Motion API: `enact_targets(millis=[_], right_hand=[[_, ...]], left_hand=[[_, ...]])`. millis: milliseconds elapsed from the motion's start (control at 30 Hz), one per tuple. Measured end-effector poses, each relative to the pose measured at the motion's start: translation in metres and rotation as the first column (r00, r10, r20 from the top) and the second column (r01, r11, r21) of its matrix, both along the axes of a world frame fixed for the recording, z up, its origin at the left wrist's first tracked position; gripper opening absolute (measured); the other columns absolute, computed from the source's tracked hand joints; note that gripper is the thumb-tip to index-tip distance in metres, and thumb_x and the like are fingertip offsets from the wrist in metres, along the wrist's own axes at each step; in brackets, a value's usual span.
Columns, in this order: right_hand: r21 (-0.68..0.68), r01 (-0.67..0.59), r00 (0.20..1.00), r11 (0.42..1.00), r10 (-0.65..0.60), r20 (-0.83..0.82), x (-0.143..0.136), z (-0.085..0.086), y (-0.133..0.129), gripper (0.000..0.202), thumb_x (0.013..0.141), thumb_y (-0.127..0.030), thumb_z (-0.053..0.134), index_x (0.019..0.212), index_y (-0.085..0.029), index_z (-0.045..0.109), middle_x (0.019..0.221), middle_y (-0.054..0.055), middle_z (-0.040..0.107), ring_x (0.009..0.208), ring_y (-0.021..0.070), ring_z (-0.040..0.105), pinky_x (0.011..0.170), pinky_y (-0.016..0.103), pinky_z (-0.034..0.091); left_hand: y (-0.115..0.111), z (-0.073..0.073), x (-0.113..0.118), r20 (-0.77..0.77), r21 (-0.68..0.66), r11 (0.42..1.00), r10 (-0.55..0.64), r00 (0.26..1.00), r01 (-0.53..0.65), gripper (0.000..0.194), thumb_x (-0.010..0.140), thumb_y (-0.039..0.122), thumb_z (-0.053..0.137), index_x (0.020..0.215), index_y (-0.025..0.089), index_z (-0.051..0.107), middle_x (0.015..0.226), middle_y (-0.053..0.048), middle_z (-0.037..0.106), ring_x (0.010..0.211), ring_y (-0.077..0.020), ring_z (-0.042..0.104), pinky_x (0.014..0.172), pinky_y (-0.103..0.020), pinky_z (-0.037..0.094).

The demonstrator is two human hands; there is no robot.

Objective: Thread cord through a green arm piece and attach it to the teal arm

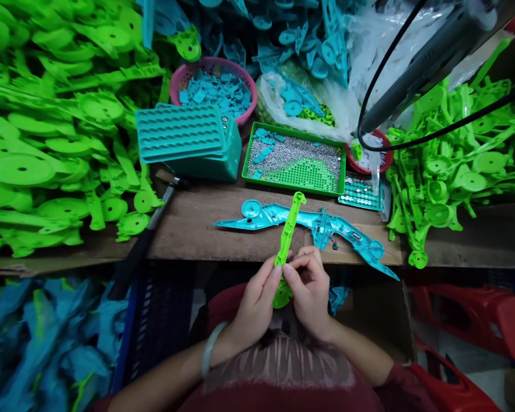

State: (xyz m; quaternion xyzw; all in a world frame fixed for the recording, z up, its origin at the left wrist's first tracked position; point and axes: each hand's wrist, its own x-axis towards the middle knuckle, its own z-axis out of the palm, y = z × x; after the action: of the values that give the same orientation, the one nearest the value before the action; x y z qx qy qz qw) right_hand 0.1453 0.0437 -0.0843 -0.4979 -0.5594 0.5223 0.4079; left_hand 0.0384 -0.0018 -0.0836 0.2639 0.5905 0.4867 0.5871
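- Left hand (253,306) closed in a grip on the green plastic part (286,240), fingertips pinching its lower stretch (a pale bangle (211,347) on that wrist).
- Right hand (309,289) closed on the same part from the other side, fingers curled at its middle.
- Part held upright over the near edge of the desk (197,223), top end crossing the teal plastic shell (309,224) lying flat there.
- Green tray (295,158) of small metal bits behind, hammer (148,234) to the left.

A pink basket (245,80) of teal bits sits behind a teal tray stack (184,134), beside a green tray (292,133).
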Motion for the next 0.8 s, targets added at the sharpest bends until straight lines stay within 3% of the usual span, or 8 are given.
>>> enact_targets(millis=[100, 200, 333, 467, 567, 667, 733, 800], right_hand=[[0.018, 0.000, 0.999, 1.000, 0.000, 0.034, -0.001, 0.002, 0.001, 0.015, 0.089, -0.027, 0.065, 0.076, -0.020, 0.061, 0.085, 0.003, 0.050, 0.086, 0.0186, 0.052, 0.076, 0.032, 0.044], [-0.004, -0.005, 0.999, 1.000, 0.006, 0.039, 0.000, 0.003, 0.004, 0.017, 0.089, -0.029, 0.066, 0.075, -0.020, 0.061, 0.085, 0.003, 0.049, 0.082, 0.0178, 0.053, 0.070, 0.031, 0.046], [-0.132, -0.178, 0.984, 0.975, 0.174, -0.043, 0.015, 0.000, 0.011, 0.012, 0.091, -0.032, 0.063, 0.091, -0.020, 0.063, 0.095, 0.004, 0.052, 0.068, 0.0125, 0.056, 0.059, 0.028, 0.048], [-0.153, -0.351, 0.922, 0.924, 0.369, 0.114, 0.043, -0.005, 0.022, 0.035, 0.086, -0.030, 0.071, 0.117, -0.022, 0.056, 0.095, 0.003, 0.062, 0.078, 0.0155, 0.061, 0.070, 0.029, 0.050], [-0.112, -0.480, 0.835, 0.870, 0.493, 0.244, 0.055, -0.003, 0.031, 0.018, 0.092, -0.028, 0.063, 0.108, -0.021, 0.061, 0.084, 0.001, 0.063, 0.077, 0.0165, 0.060, 0.072, 0.030, 0.047], [0.044, -0.459, 0.849, 0.887, 0.424, 0.316, 0.052, 0.006, 0.037, 0.012, 0.096, -0.028, 0.055, 0.092, -0.021, 0.064, 0.083, 0.003, 0.063, 0.084, 0.0192, 0.059, 0.077, 0.033, 0.045], [0.121, -0.410, 0.887, 0.904, 0.365, 0.282, 0.044, 0.012, 0.039, 0.012, 0.095, -0.031, 0.059, 0.098, -0.021, 0.065, 0.095, 0.005, 0.066, 0.095, 0.0216, 0.060, 0.085, 0.036, 0.045], [0.090, -0.423, 0.897, 0.902, 0.402, 0.187, 0.036, 0.016, 0.040, 0.018, 0.093, -0.035, 0.063, 0.106, -0.022, 0.064, 0.099, 0.005, 0.068, 0.096, 0.0216, 0.061, 0.087, 0.036, 0.046]], left_hand=[[0.005, 0.003, -0.002, -0.018, 0.000, 1.000, 0.002, 1.000, -0.002, 0.042, 0.095, 0.050, 0.053, 0.118, 0.017, 0.065, 0.116, -0.009, 0.069, 0.111, -0.0246, 0.062, 0.099, -0.033, 0.048], [0.009, 0.005, -0.004, -0.039, 0.002, 1.000, -0.007, 0.999, 0.007, 0.036, 0.095, 0.047, 0.054, 0.109, 0.017, 0.067, 0.098, -0.006, 0.071, 0.090, -0.0202, 0.064, 0.081, -0.028, 0.052], [0.014, 0.003, -0.007, -0.045, 0.039, 0.999, 0.003, 0.999, -0.002, 0.032, 0.095, 0.045, 0.053, 0.088, 0.017, 0.066, 0.069, 0.000, 0.060, 0.064, -0.0142, 0.056, 0.065, -0.025, 0.048], [0.017, -0.006, -0.016, 0.055, 0.096, 0.989, 0.112, 0.992, -0.116, 0.029, 0.097, 0.044, 0.051, 0.096, 0.016, 0.061, 0.065, 0.003, 0.053, 0.060, -0.0134, 0.054, 0.065, -0.027, 0.049], [0.018, -0.005, -0.024, -0.024, 0.152, 0.983, 0.105, 0.994, -0.101, 0.027, 0.099, 0.042, 0.050, 0.101, 0.017, 0.061, 0.067, 0.002, 0.055, 0.064, -0.0142, 0.057, 0.070, -0.029, 0.050], [0.019, 0.005, -0.031, -0.224, 0.208, 0.976, 0.112, 0.968, -0.065, 0.025, 0.098, 0.040, 0.053, 0.105, 0.018, 0.062, 0.071, 0.001, 0.059, 0.070, -0.0143, 0.059, 0.074, -0.028, 0.048], [0.022, 0.015, -0.033, -0.152, 0.212, 0.974, 0.117, 0.981, -0.083, 0.025, 0.096, 0.040, 0.056, 0.105, 0.018, 0.063, 0.071, 0.001, 0.059, 0.070, -0.0139, 0.057, 0.073, -0.027, 0.048], [0.025, 0.026, -0.034, 0.110, 0.153, 0.982, 0.095, 0.989, -0.112, 0.026, 0.094, 0.041, 0.060, 0.103, 0.017, 0.063, 0.069, 0.002, 0.056, 0.065, -0.0129, 0.055, 0.069, -0.027, 0.049]])
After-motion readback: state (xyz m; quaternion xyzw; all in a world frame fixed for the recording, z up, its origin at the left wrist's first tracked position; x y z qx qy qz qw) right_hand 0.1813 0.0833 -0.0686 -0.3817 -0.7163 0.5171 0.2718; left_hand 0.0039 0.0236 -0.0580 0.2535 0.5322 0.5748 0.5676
